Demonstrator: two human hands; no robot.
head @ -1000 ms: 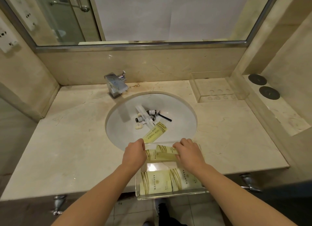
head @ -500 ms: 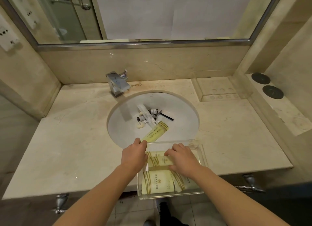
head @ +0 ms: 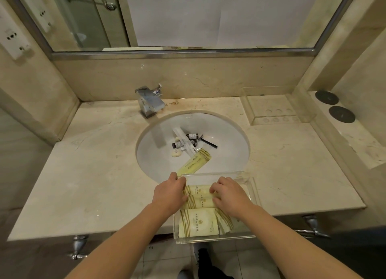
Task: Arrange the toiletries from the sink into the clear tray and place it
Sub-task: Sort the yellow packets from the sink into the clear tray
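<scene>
A clear tray (head: 215, 240) sits at the counter's front edge and overhangs it. Inside lie a wide yellow packet (head: 198, 222) and two narrow yellow packets (head: 199, 196) side by side. My left hand (head: 170, 193) grips the narrow packets' left ends and my right hand (head: 227, 195) grips their right ends, fingers curled. In the white sink (head: 229, 136) remain another yellow packet (head: 195, 161), two small dark bottles (head: 192, 136), a clear-wrapped toothbrush (head: 184, 140), a black stick-like item (head: 208, 143) and a small white soap (head: 176, 153).
A chrome faucet (head: 149, 103) stands behind the sink. A second clear tray (head: 273, 119) sits at the back right of the marble counter, beside two dark round discs (head: 342, 114) on a raised ledge. Wall sockets (head: 14, 40) are on the left.
Both hands have brought the two narrow packets down from the tray's far rim into the tray, close to the wide packet. The sink items have not moved.
</scene>
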